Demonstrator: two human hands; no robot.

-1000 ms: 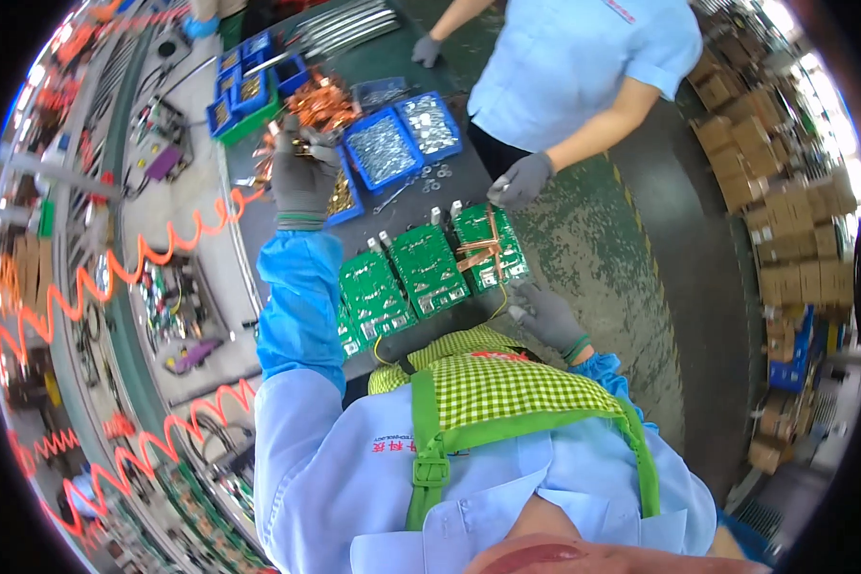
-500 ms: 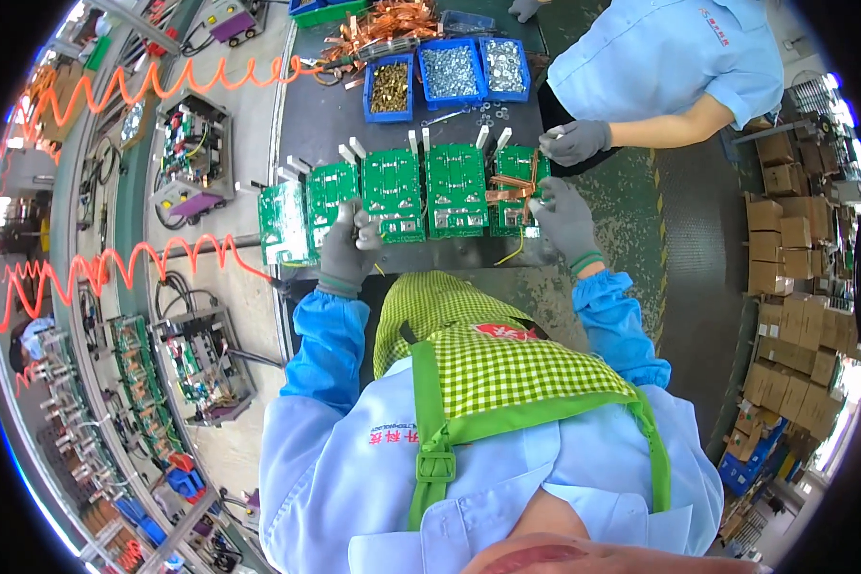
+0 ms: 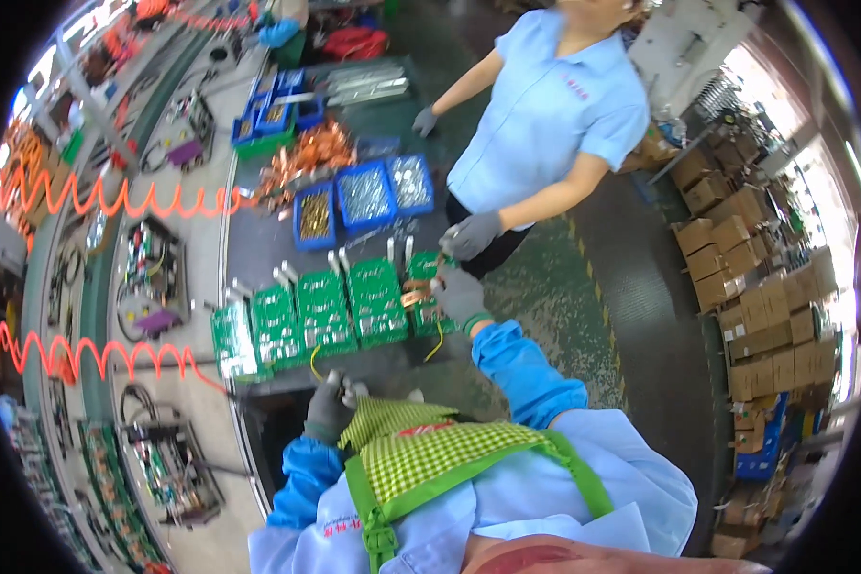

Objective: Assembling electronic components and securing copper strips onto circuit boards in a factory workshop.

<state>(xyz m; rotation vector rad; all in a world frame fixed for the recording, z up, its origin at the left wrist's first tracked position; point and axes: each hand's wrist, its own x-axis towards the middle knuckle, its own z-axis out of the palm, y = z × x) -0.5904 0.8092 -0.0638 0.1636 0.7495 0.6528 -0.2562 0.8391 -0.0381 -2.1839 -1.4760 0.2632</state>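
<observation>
A row of several green circuit boards with white upright posts lies on the dark table. At the right-end board, my grey-gloved right hand has its fingers closed at the edge of some copper strips. A co-worker's gloved hand is just beyond it, by the same board's far corner. My left hand, also gloved, is low by the table's front edge, next to my green checked apron. Its fingers are curled; what they hold, if anything, is too small to name.
Blue bins of brass-coloured and silver hardware stand beyond the boards, beside a heap of copper strips. The co-worker stands at the table's right. Orange coiled hoses stretch across the left. Cardboard boxes are stacked far right.
My left hand has drawn back from the boards to the table's front edge. My right hand stays at the copper strips. The view has tilted up, showing more of the co-worker.
</observation>
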